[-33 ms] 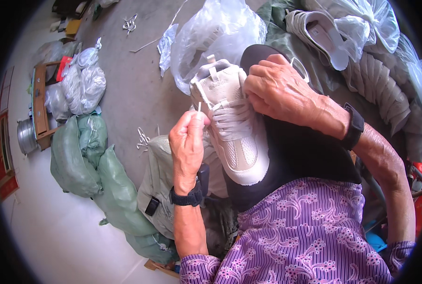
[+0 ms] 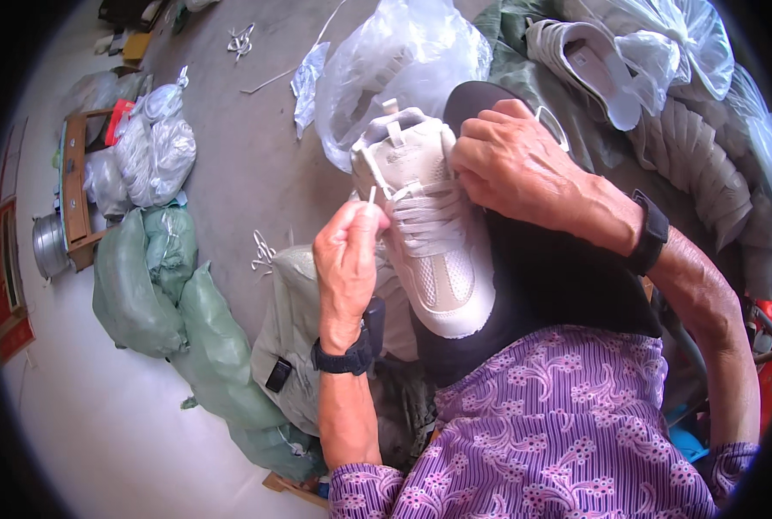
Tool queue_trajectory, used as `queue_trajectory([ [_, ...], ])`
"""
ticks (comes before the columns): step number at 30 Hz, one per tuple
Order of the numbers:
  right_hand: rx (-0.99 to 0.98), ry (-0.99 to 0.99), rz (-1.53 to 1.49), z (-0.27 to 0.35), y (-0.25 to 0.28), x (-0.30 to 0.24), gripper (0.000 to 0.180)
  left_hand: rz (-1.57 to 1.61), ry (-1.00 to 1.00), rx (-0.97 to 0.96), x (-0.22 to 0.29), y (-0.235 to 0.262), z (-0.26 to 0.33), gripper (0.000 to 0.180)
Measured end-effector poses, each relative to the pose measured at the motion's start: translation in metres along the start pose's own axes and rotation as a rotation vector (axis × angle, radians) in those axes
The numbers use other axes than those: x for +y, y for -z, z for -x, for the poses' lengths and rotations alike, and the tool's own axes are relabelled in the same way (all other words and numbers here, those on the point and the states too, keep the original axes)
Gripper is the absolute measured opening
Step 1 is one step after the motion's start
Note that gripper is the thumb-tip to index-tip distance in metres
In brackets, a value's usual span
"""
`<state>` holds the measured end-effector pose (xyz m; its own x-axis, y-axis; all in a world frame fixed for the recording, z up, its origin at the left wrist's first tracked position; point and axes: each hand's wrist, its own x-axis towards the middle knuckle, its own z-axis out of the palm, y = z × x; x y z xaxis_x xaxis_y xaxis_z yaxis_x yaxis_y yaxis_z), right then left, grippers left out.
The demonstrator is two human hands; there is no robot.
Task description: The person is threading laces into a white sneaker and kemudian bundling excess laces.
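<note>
A white lace-up sneaker [image 2: 447, 251] lies on my dark-covered lap, toe toward me, with its pale laces crossed over the tongue. My left hand [image 2: 348, 246] is at the shoe's left side, thumb and fingers pinching a white shoelace [image 2: 372, 195] whose end sticks up above them. At the right edge of the collar my right hand [image 2: 511, 164] is closed, knuckles up; what its fingers hold is hidden. A thin white loop [image 2: 552, 127] shows just beyond that hand.
Clear plastic bags [image 2: 395, 69] lie beyond the shoe. Another pale shoe [image 2: 589, 69] and a row of stacked grey shoes [image 2: 689, 160] are at right. Green sacks [image 2: 221, 346] line the left wall beside a wooden bench [image 2: 76, 182]. Loose laces [image 2: 263, 251] lie on the floor.
</note>
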<state>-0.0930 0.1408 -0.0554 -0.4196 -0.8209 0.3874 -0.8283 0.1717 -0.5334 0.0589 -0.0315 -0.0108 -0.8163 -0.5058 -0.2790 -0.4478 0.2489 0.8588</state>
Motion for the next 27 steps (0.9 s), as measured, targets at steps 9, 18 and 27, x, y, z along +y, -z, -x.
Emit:
queue_trajectory([
  [9, 0.034, 0.002, -0.041, 0.003, 0.002, 0.001, 0.008, 0.069, 0.100, -0.153, 0.002, 0.007, -0.008, 0.023],
  [18, 0.008, -0.007, -0.040, 0.004, 0.002, 0.001, 0.006, 0.111, 0.062, -0.207, -0.003, 0.007, -0.020, 0.024],
  [27, -0.067, 0.011, -0.025, -0.004, 0.015, 0.001, 0.006, -0.190, -0.199, -0.031, -0.005, -0.006, -0.026, 0.030],
])
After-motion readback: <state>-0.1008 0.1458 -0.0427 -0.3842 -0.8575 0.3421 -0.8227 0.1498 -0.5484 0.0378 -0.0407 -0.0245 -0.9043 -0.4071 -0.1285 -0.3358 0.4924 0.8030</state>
